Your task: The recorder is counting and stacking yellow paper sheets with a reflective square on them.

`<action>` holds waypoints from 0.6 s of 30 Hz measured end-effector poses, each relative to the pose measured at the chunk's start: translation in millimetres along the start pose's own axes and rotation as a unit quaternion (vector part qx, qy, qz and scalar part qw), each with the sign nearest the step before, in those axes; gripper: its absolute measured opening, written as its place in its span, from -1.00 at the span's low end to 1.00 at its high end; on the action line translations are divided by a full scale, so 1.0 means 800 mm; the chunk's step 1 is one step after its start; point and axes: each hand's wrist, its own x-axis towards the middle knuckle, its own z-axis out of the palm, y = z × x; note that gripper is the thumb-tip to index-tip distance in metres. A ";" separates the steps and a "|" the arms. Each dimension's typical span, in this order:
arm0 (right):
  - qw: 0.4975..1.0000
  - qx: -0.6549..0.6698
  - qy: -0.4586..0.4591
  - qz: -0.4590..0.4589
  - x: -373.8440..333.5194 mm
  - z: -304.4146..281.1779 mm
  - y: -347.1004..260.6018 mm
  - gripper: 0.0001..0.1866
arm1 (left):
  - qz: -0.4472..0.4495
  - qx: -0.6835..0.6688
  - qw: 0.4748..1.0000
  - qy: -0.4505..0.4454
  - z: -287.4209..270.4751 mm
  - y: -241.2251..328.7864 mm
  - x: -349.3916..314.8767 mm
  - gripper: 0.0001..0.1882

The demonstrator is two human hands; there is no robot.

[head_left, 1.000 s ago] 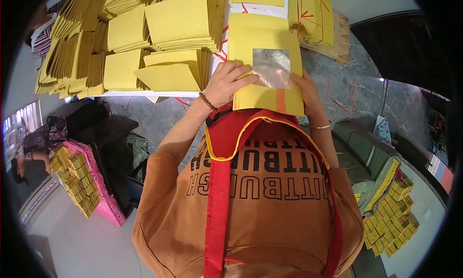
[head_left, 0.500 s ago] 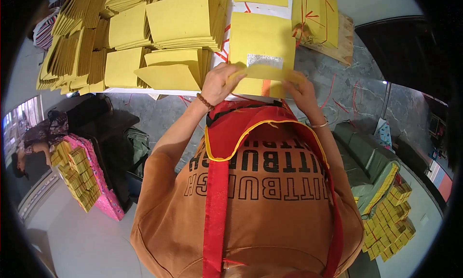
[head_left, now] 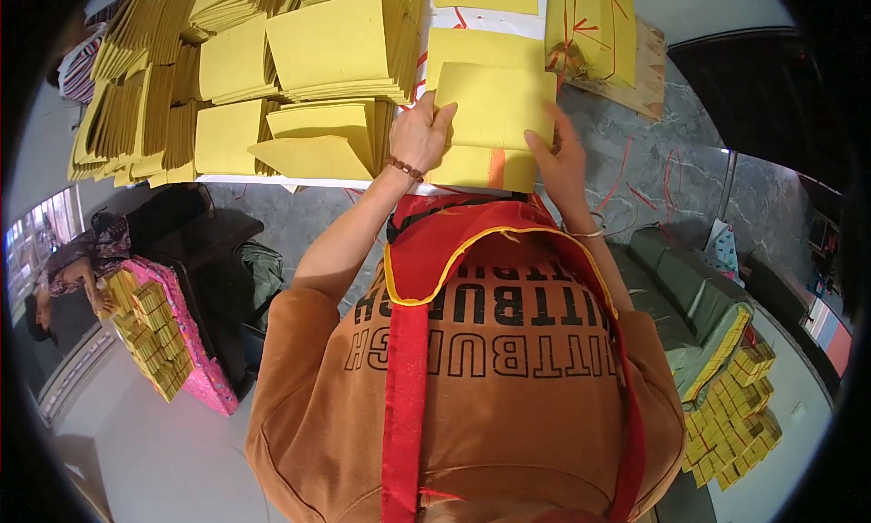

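A folded yellow paper sheet (head_left: pixel 494 106) lies over a larger yellow sheet (head_left: pixel 454 47) at the near edge of the table. A small orange-red strip (head_left: pixel 496 169) shows on the yellow paper below the fold. My left hand (head_left: pixel 420 140) is closed on the folded sheet's left edge, thumb on top, some fingers hidden. At the right edge is my right hand (head_left: pixel 564 156), its thumb by the paper and its slightly blurred fingers apart from it.
Stacks of folded yellow paper (head_left: pixel 331 42) fill the table's left side. Tied yellow bundles (head_left: pixel 590 33) stand at the far right on a wooden board (head_left: pixel 649 74). More bundles (head_left: pixel 730 419) are piled beside a green sofa (head_left: pixel 676 278). Another person (head_left: pixel 86 251) is at the left.
The yellow sheet was a raised, edge-on strip between both hands; now it lies flat, covering the silvery patch. My right hand has opened away from it.
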 end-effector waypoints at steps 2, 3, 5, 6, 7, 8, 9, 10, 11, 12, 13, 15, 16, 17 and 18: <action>0.983 -0.182 0.002 -0.019 0.002 -0.001 -0.005 -0.60 | -0.027 -0.016 0.999 -0.010 -0.001 0.004 0.003 -0.67; 0.983 -0.182 0.002 -0.017 0.003 -0.001 0.000 -0.60 | -0.028 -0.016 0.999 -0.011 0.000 0.004 0.004 -0.67; 0.996 -0.079 0.038 0.017 0.010 -0.001 0.017 -0.67 | -0.034 -0.009 0.999 -0.015 0.000 0.004 0.007 -0.67; 0.996 -0.079 0.038 0.018 0.012 -0.002 0.024 -0.67 | -0.034 -0.008 0.999 -0.015 -0.001 0.005 0.007 -0.67; 0.994 -0.098 0.040 0.002 0.014 -0.001 0.028 -0.66 | -0.047 -0.029 0.998 -0.018 -0.001 0.005 0.008 -0.67; 0.992 -0.118 0.041 -0.014 0.014 -0.001 0.031 -0.65 | -0.059 -0.050 0.997 -0.021 -0.001 0.005 0.008 -0.67; 0.992 -0.118 0.042 -0.013 0.014 -0.001 0.033 -0.65 | -0.060 -0.050 0.997 -0.022 0.001 0.002 0.008 -0.67; 0.992 -0.121 0.045 0.005 0.015 0.000 0.030 -0.65 | -0.055 -0.099 0.994 -0.002 0.003 0.001 0.008 -0.66; 0.991 -0.124 0.049 0.023 0.016 0.001 0.028 -0.65 | -0.050 -0.149 0.987 0.018 0.003 0.001 0.007 -0.63; 0.991 -0.124 0.048 0.023 0.016 0.002 0.029 -0.65 | -0.051 -0.149 0.987 0.019 0.003 0.001 0.004 -0.63; 0.991 -0.122 0.050 0.013 0.016 0.001 0.030 -0.65 | -0.039 -0.138 0.989 0.024 -0.003 0.011 0.001 -0.59; 0.991 -0.120 0.051 0.004 0.018 0.000 0.031 -0.65 | -0.029 -0.127 0.991 0.031 -0.012 0.026 -0.009 -0.54; 0.993 -0.102 0.057 0.022 0.018 0.000 0.031 -0.66 | 0.066 0.004 0.995 0.077 -0.015 0.031 -0.014 -0.50; 0.994 -0.084 0.062 0.041 0.018 0.001 0.032 -0.66 | 0.159 0.135 0.970 0.122 -0.017 0.038 -0.019 -0.46; 0.994 -0.084 0.064 0.041 0.018 0.000 0.032 -0.66 | 0.145 0.165 0.973 0.075 -0.019 0.047 -0.024 -0.46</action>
